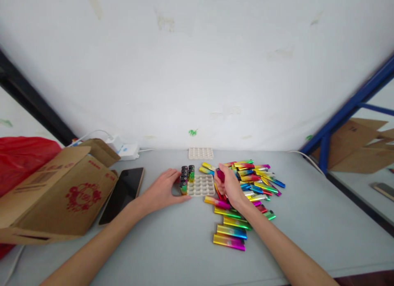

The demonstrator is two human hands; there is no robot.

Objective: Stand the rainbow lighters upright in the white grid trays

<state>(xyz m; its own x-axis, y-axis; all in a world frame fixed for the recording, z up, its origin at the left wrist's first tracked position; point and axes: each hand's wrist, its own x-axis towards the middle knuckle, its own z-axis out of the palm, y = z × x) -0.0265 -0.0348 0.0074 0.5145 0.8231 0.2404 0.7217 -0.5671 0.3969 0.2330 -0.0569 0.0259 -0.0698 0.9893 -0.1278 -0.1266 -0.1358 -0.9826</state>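
A white tray with rows of round-edged compartments lies on the grey table. Several lighters with black tops stand upright in its left columns. My left hand rests at the tray's left side, thumb and fingers apart around its left edge and the outer lighters. Just right of the tray, my right hand is closed round a purple lighter, whose dark top points up and left. Beside and beneath that hand spreads a loose pile of shiny multicoloured lighters, with several laid in a row nearer me.
A second white tray lies by the wall. On the left are a black phone, an open cardboard box, a red bag and a white power adapter. A blue metal frame borders the right.
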